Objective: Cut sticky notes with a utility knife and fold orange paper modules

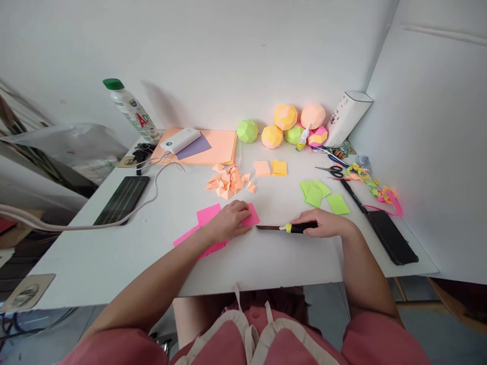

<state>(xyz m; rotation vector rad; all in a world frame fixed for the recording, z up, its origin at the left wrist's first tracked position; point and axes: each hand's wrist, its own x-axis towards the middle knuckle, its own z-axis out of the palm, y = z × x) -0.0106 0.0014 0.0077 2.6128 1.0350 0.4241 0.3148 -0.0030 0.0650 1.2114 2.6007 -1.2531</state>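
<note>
My left hand rests on a pink paper piece near the table's middle, its fingers bent together over the sheet. More pink sheets lie beside and under that wrist. My right hand is wrapped round the black handle of a utility knife; its blade points left, with the tip close to the pink paper's lower right corner. Green square sheets lie above my right hand. Behind my left hand is a heap of folded peach paper pieces.
Paper balls, a glue bottle and a white box stand by the wall. Scissors and a black pouch lie right. Left are a phone, a power bank with cable, and a spray bottle.
</note>
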